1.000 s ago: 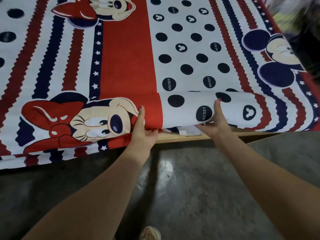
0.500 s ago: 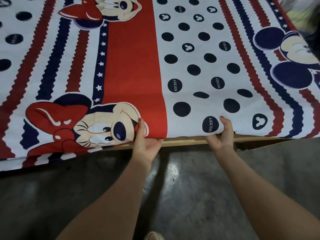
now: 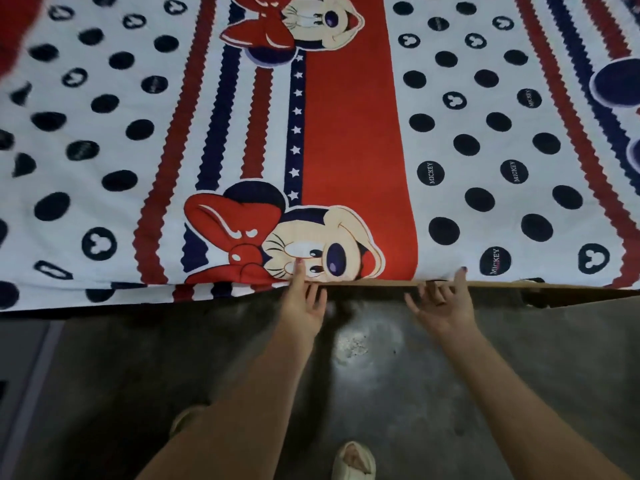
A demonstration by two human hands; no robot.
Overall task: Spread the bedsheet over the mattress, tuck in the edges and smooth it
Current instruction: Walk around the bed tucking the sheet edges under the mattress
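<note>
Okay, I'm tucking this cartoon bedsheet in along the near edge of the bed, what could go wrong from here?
1. Left of your left hand, the bedsheet edge hangs loose over the side, so it may stay untucked.
2. Your right hand has its fingers at the wooden bed frame; they could get pinched or scraped.
3. Pushing hard here might skew the stripes.

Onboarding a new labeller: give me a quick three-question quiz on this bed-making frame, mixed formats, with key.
1. True or false: the bedsheet hangs loose over the bed's near edge left of the left hand.
2. The right hand is: A) gripping a fold of sheet, B) open, fingers spread at the wooden edge, C) flat on top of the mattress.
3. Fill in: below the hands, a sandalled ____ stands on the concrete floor.

Key: 1 true; 2 B; 3 foot.
</note>
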